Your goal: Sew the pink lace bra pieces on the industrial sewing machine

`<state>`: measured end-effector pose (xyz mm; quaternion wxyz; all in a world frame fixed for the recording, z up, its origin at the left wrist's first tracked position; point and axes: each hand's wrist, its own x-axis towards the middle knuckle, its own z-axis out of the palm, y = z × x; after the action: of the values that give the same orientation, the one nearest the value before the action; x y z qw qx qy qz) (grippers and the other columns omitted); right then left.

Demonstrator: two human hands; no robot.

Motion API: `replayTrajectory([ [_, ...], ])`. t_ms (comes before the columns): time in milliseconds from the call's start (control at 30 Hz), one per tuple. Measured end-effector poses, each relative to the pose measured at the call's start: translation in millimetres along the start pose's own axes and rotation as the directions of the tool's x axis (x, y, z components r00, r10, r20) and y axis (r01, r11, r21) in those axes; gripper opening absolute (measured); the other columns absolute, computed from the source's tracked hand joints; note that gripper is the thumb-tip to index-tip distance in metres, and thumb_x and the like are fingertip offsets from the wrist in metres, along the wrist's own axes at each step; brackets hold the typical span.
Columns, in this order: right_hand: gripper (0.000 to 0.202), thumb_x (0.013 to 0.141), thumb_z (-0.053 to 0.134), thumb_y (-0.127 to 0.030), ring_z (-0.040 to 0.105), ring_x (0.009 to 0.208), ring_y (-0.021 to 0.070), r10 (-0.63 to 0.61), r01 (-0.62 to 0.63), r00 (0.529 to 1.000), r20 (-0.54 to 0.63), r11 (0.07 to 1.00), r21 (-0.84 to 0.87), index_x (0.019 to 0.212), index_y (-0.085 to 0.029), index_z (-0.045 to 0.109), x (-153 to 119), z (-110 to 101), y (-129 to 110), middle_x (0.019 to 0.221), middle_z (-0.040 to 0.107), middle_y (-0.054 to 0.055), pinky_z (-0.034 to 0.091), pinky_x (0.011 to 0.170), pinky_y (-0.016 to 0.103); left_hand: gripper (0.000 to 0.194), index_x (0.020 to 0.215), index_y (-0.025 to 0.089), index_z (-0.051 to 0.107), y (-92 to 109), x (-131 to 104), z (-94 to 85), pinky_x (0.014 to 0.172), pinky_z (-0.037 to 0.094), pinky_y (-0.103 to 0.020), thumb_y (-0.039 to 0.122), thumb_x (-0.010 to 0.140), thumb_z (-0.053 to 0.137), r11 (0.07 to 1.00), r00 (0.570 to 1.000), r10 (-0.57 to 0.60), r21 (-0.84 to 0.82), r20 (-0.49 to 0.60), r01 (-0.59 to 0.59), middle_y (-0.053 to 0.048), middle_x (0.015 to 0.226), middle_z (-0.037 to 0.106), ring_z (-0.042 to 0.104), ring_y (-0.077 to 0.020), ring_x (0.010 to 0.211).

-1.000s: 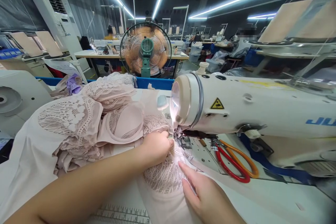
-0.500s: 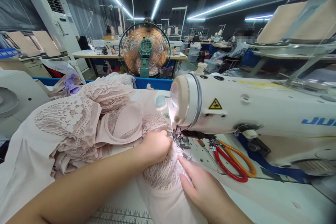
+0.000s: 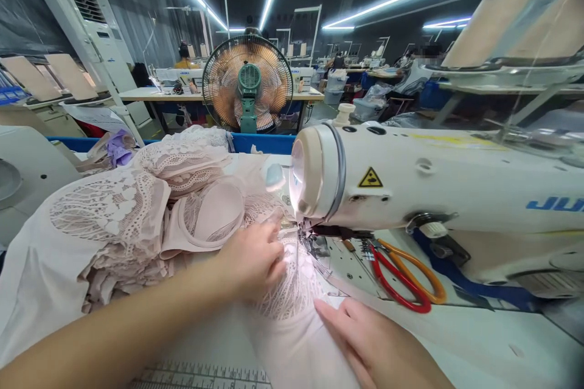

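A pale pink lace bra (image 3: 292,292) lies under the needle and presser foot (image 3: 305,232) of a white sewing machine (image 3: 387,176). My left hand (image 3: 253,258) rests on its lace, just left of the foot, with the index finger forward and the other fingers curled on the fabric. What lies under those curled fingers is hidden. Nearer to me, my right hand (image 3: 371,337) lies along the fabric's right edge, fingers stretched out and fingertips touching the smooth pink cloth. More bra pieces (image 3: 109,213) are heaped to the left, with a moulded cup (image 3: 221,213) beside my left hand.
Red-handled scissors (image 3: 401,285) and an orange-handled pair (image 3: 422,273) lie under the machine arm. A printed ruler scale (image 3: 201,374) runs along the front. Behind the table stand a large fan (image 3: 249,79) and a blue trough edge (image 3: 260,143). Thread cones (image 3: 488,27) are at right.
My left hand has drawn back left from the presser foot, uncovering the lace there. My right hand has slid slightly toward me along the fabric. The view has shifted a little.
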<state>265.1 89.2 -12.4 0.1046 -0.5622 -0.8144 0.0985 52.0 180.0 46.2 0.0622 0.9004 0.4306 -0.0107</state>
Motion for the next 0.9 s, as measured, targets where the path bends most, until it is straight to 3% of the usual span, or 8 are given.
replayTrajectory([
  [100, 0.038, 0.086, 0.039, -0.026, 0.06, 0.062, 0.019, -0.02, 0.032, 0.981, 0.192, 0.998, -0.06, 0.119, -0.033, 0.057, -1.5, -0.7, 3.9, 0.078, 0.06, 0.003, 0.036, 0.047, 0.026, 0.086, 0.135, 0.017, 0.044, -2.9, -17.8, -0.1, 0.101, 0.03, -0.062, 0.067, 0.067, 0.06, 0.999, 0.991, 0.033, -0.022, 0.131, -0.03, -0.017, 0.153, 0.014, 0.025, -0.0427, 0.133],
  [167, 0.042, 0.086, 0.038, -0.024, 0.062, 0.067, 0.0206, -0.002, 0.015, 0.979, 0.202, 0.998, -0.064, 0.124, -0.033, 0.053, 1.7, -2.6, 4.6, 0.082, 0.061, 0.004, 0.039, 0.05, 0.027, 0.108, 0.143, 0.016, 0.029, -6.2, -21.0, 1.9, 0.101, 0.022, -0.068, 0.07, 0.057, 0.065, 1.0, 0.978, 0.007, 0.004, 0.21, -0.008, -0.017, 0.154, 0.002, 0.015, -0.0458, 0.136],
  [333, 0.045, 0.083, 0.041, -0.021, 0.063, 0.073, 0.0236, 0.049, -0.037, 0.981, 0.187, 0.997, -0.071, 0.125, -0.031, 0.055, 14.3, -7.4, 1.2, 0.083, 0.066, 0.005, 0.038, 0.054, 0.028, 0.108, 0.145, 0.019, 0.024, -16.6, -8.0, 1.7, 0.104, 0.019, -0.065, 0.063, 0.058, 0.07, 0.996, 0.963, -0.078, 0.063, 0.258, 0.064, -0.015, 0.154, 0.004, 0.01, -0.0419, 0.138],
  [500, 0.044, 0.079, 0.045, -0.018, 0.063, 0.066, 0.0224, 0.066, -0.051, 0.988, 0.138, 0.993, -0.11, 0.12, -0.033, 0.058, 28.9, -14.2, -3.8, 0.078, 0.068, 0.004, 0.026, 0.046, 0.027, 0.11, 0.145, 0.02, 0.025, -25.2, 7.6, -8.2, 0.109, 0.019, -0.056, 0.061, 0.055, 0.073, 0.989, 0.956, -0.111, 0.128, 0.27, 0.079, -0.016, 0.154, 0.007, 0.013, -0.0391, 0.139],
  [600, 0.054, 0.078, 0.045, -0.015, 0.064, 0.066, 0.0246, 0.128, -0.094, 0.965, 0.231, 0.984, -0.15, 0.128, -0.034, 0.051, 38.8, -21.2, -8.7, 0.076, 0.068, 0.005, 0.02, 0.045, 0.029, 0.111, 0.144, 0.02, 0.026, -29.4, 15.1, -12.8, 0.109, 0.022, -0.051, 0.057, 0.053, 0.077, 0.984, 0.956, -0.128, 0.15, 0.264, 0.091, -0.018, 0.152, 0.016, 0.016, -0.0398, 0.138],
  [733, 0.062, 0.076, 0.045, -0.008, 0.065, 0.069, 0.0279, 0.225, -0.179, 0.916, 0.334, 0.97, -0.163, 0.133, -0.032, 0.046, 52.7, -35.3, -18.4, 0.076, 0.069, 0.007, 0.022, 0.046, 0.03, 0.11, 0.144, 0.02, 0.026, -34.5, 23.5, -17.3, 0.106, 0.028, -0.05, 0.051, 0.053, 0.079, 0.981, 0.958, -0.143, 0.161, 0.25, 0.105, -0.02, 0.148, 0.025, 0.022, -0.0415, 0.135],
  [900, 0.071, 0.07, 0.052, -0.005, 0.066, 0.071, 0.029, 0.253, -0.216, 0.888, 0.384, 0.967, -0.137, 0.137, -0.027, 0.042, 64.0, -47.2, -27.6, 0.075, 0.069, 0.008, 0.026, 0.045, 0.03, 0.092, 0.138, 0.021, 0.036, -35.6, 28.0, -23.2, 0.098, 0.039, -0.044, 0.042, 0.059, 0.078, 0.98, 0.964, -0.162, 0.151, 0.211, 0.131, -0.017, 0.14, 0.037, 0.037, -0.0381, 0.127],
])
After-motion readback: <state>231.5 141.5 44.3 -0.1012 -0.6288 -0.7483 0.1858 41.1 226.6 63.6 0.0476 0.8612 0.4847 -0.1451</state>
